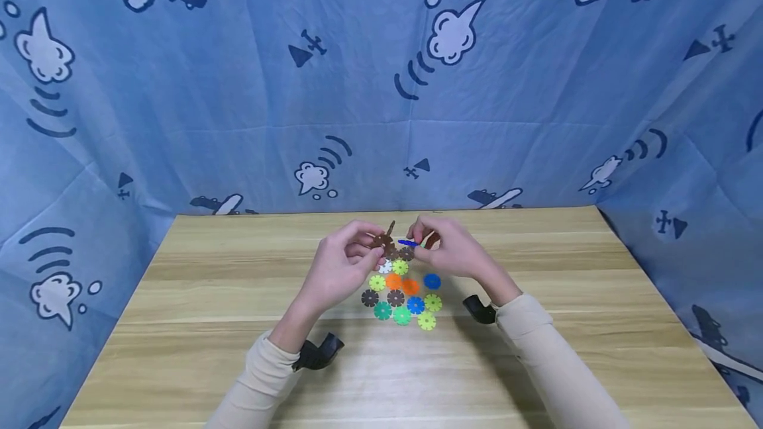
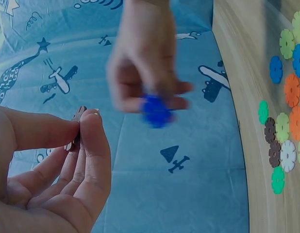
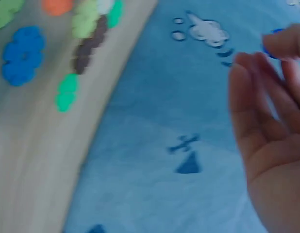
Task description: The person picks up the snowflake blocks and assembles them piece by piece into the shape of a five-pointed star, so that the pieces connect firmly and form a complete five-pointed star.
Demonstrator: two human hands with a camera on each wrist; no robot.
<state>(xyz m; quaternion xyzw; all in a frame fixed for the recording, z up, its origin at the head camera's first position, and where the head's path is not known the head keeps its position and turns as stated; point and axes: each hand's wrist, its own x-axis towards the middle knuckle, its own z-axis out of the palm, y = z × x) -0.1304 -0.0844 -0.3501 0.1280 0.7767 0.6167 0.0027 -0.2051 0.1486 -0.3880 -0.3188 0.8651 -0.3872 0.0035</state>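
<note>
My left hand [image 1: 328, 271] pinches brown notched plastic discs [image 1: 383, 241] between thumb and fingers; one seems to stand edge-on, joined to another. In the left wrist view only a narrow edge of the brown piece [image 2: 76, 127] shows. A dark blue notched disc [image 1: 408, 242] is pinched by my right hand [image 1: 451, 247], a short gap to the right of the brown piece. This blue disc [image 2: 156, 112] looks blurred in the left wrist view. Fingers hide most of it in the right wrist view. Both hands are above the table's far part.
Loose notched discs lie below the hands on the wooden table [image 1: 208, 296]: orange [image 1: 393, 281], white [image 1: 385, 267], yellow-green [image 1: 426, 320], green [image 1: 402, 316], blue [image 1: 432, 281] and brown [image 1: 369, 298]. A blue patterned curtain [image 1: 357, 98] hangs behind the table.
</note>
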